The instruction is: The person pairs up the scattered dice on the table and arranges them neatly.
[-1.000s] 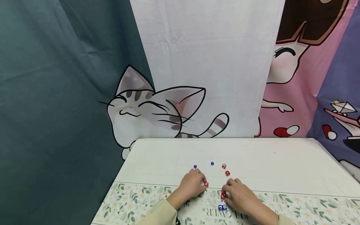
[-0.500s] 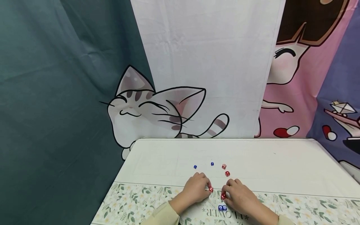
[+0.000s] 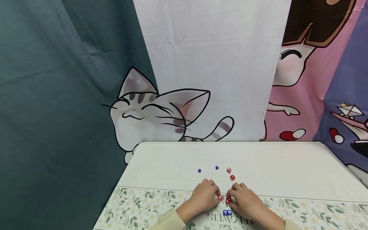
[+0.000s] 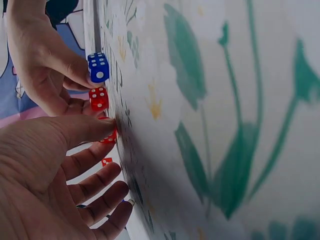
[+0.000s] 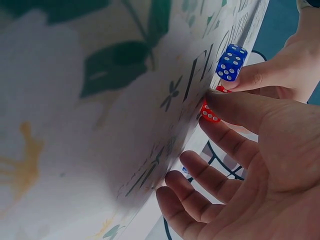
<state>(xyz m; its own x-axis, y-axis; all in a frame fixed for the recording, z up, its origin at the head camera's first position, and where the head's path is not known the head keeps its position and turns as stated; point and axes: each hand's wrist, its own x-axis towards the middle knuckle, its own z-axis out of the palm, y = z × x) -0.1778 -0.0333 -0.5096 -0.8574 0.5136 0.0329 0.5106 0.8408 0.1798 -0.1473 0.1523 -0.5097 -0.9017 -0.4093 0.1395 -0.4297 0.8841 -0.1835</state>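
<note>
My left hand [image 3: 204,195] pinches a red die [image 3: 220,197] between thumb and index finger, low over the floral mat. Just right of it, another red die [image 3: 228,201] is held by the thumb and index finger of my right hand [image 3: 244,200]. A narrow gap separates these two dice in the head view. Nearer to me, a pair of blue dice [image 3: 227,212] sits side by side on the mat. The left wrist view shows one blue die [image 4: 98,67] beside the right hand's red die [image 4: 99,99]. Thumb and finger partly cover the right hand's die [image 5: 209,112] in the right wrist view.
Beyond the hands, two red dice [image 3: 232,177] lie on the white part of the table [image 3: 161,159]. Farther left are two separate blue dice, one at the middle [image 3: 217,167] and one at the left [image 3: 199,171]. A printed cloth backdrop [image 3: 215,64] hangs behind the table.
The left hand has slid its red die right and toward me, closing in on the right hand's die. My right hand and the other dice have stayed in place.
</note>
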